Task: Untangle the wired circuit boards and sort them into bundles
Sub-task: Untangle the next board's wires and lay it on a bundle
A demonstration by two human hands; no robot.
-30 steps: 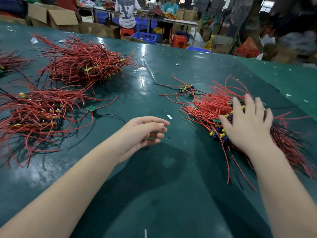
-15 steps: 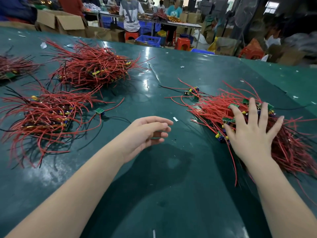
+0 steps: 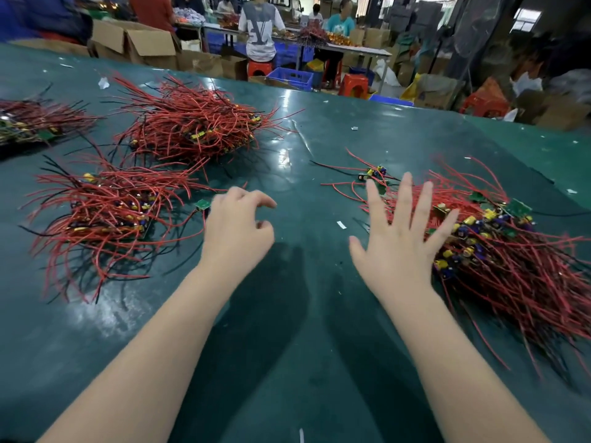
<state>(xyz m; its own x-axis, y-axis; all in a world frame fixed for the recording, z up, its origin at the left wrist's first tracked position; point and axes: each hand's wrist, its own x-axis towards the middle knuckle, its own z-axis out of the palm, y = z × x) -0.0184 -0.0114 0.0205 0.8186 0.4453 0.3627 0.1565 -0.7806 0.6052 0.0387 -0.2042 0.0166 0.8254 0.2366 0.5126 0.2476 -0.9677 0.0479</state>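
On the dark green table [image 3: 294,362] both bare hands reach forward. The right hand [image 3: 396,247] has its fingers straight and spread, its grip loose and holding nothing, the fingers lying over the near-left edge of the tangled pile [image 3: 499,251] of red-wired circuit boards at 3 o'clock. The left hand [image 3: 236,231] hovers near the centre with fingers loosely curled, its grip holding nothing. Just beside it at 10 o'clock lies a single green board [image 3: 202,204] on thin wires. A sorted bundle [image 3: 105,215] of red wires sits at 9 o'clock, a second bundle [image 3: 198,126] at 11 o'clock, and a third bundle [image 3: 35,123] at the far left edge. A few loose boards [image 3: 374,174] lie at 1 o'clock, just beyond the right fingertips. Behind the table stand cardboard boxes [image 3: 140,43] and seated workers [image 3: 260,27]
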